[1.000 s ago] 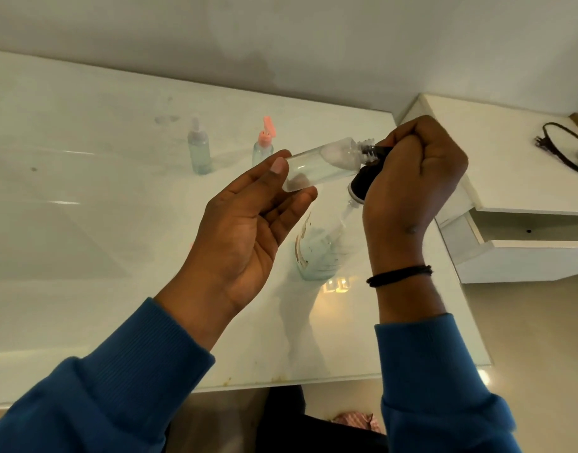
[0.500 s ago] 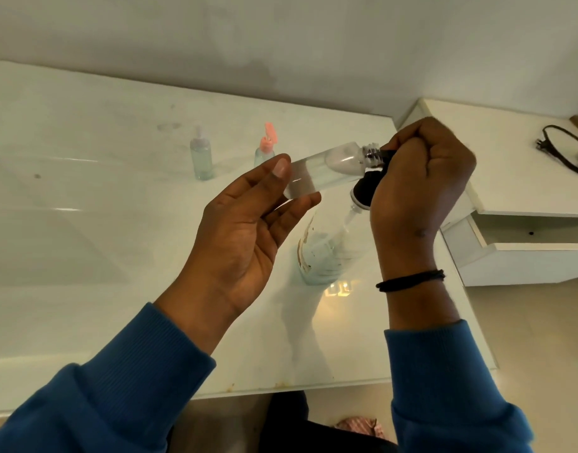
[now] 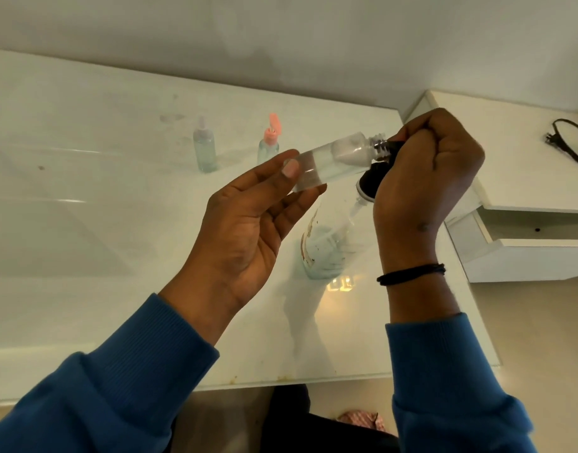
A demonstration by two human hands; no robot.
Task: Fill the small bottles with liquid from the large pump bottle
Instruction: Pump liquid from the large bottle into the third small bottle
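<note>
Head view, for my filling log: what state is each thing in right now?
Clear small bottle: uncapped, tilted sideways, held by left hand.
Pump bottle: upright, right hand gripping its black pump head.
Pink-capped bottle: upright, flip cap open.
White-capped bottle: upright, capped.
Drawer: open.

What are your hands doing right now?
Left hand pinching small clear plastic bottle, held sideways. Right hand curled over large pump bottle's black pump head. Nothing blocking.

- I see a white table [image 3: 85, 223] as the landmark.
- Right of the table stands a white cabinet [image 3: 509, 165], its drawer [image 3: 523, 253] pulled open.
- A black cable [image 3: 567, 142] lies on the cabinet top, far from the table.
</note>
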